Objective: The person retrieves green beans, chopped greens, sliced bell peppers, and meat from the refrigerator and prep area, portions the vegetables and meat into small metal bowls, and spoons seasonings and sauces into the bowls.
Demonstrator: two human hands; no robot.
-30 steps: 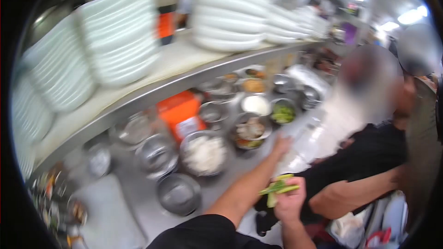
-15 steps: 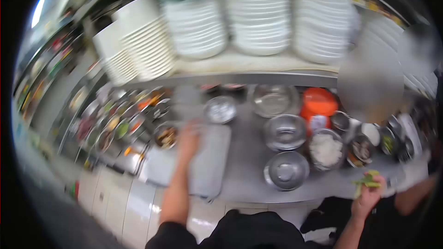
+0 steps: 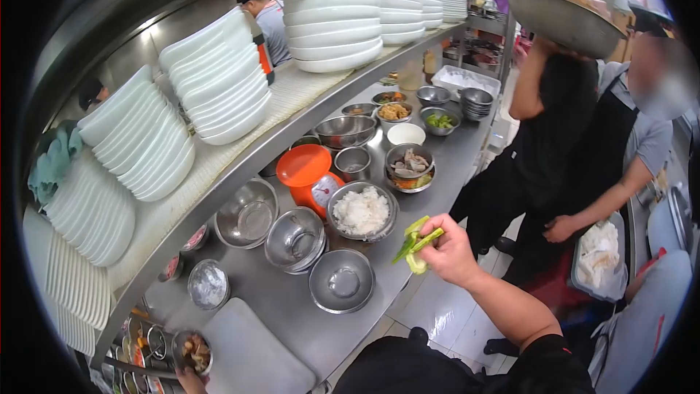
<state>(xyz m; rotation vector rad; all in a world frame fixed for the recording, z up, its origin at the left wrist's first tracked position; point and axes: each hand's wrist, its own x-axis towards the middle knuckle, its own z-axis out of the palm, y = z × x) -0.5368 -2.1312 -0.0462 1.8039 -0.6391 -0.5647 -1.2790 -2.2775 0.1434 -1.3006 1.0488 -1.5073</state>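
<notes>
The right hand (image 3: pixel 450 252) holds green vegetable pieces (image 3: pixel 417 244) near a bowl of rice (image 3: pixel 367 237).

- The right hand (image 3: pixel 446 252) is raised in front of the body, by the front edge of the worktop (image 3: pixel 292 317).
- Its thumb and fingers are closed in a pinch, the tips pointing left in the view.
- The right wrist (image 3: pixel 472 279) looks almost straight, in line with the right forearm (image 3: pixel 510 308).
- That forearm slants up and leftward from the black sleeve (image 3: pixel 550 365), bare along its length.
- The left hand (image 3: pixel 191 381) is low, toward the left end of the worktop, and partly cut off by the bottom of the view.
- Its fingers point upward in the view; how far they are closed cannot be told.
- The left forearm is out of view.
</notes>
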